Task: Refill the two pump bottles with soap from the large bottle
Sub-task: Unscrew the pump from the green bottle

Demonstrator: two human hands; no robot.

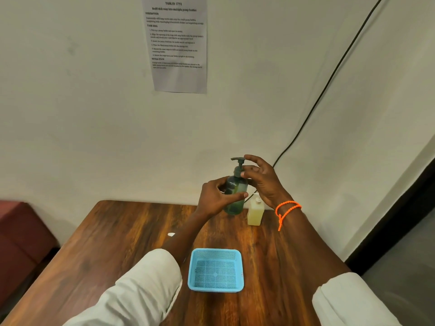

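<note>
Left hand (215,196): fingers wrap the green pump bottle (235,196), frame centre.
Right hand (261,182): fingers pinch its collar, apparently.
Tip: hold body firm, twist collar only.

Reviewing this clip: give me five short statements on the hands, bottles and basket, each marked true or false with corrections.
1. The left hand grips the green pump bottle around its body. True.
2. The right hand rests on the table. False: its fingers are at the pump collar.
3. The blue basket holds a bottle. False: nothing lies in it.
4. A pale yellow bottle stands on the table beside the green one. True.
5. The pump head is already off. False: it still sits on the bottle.
</note>
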